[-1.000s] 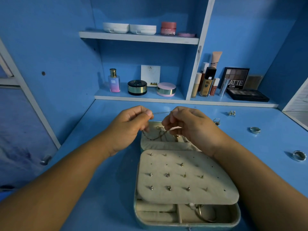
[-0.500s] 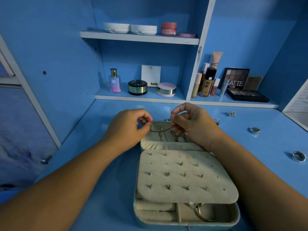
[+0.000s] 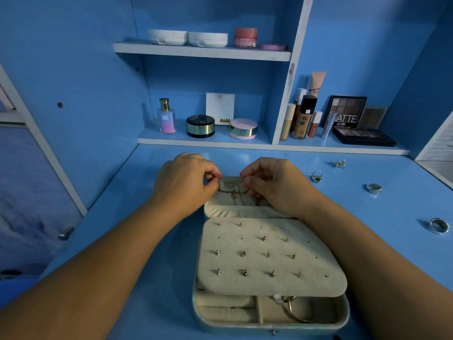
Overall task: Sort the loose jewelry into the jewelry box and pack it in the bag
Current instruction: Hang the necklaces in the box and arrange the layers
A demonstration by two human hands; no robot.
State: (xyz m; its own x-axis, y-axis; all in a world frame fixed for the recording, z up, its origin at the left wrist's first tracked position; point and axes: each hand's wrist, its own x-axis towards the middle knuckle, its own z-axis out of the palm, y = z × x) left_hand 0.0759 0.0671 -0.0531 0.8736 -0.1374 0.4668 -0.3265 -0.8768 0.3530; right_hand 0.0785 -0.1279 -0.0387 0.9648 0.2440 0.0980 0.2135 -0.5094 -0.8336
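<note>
Left hand (image 3: 186, 182) and right hand (image 3: 277, 185): fingers curled, thumb and fingertips of each pinching a thin gold chain (image 3: 232, 191). The chain is stretched between them, over the far lid half of the open box (image 3: 269, 325), and more strands hang below it. In the near half, a studded earring panel (image 3: 269, 256) is tilted over the compartments. Loose rings (image 3: 373, 188) and an earring pair (image 3: 340, 163) lie well apart on the desk (image 3: 147, 241), right of the box. Cosmetics stand on the far shelves (image 3: 201, 51).
</note>
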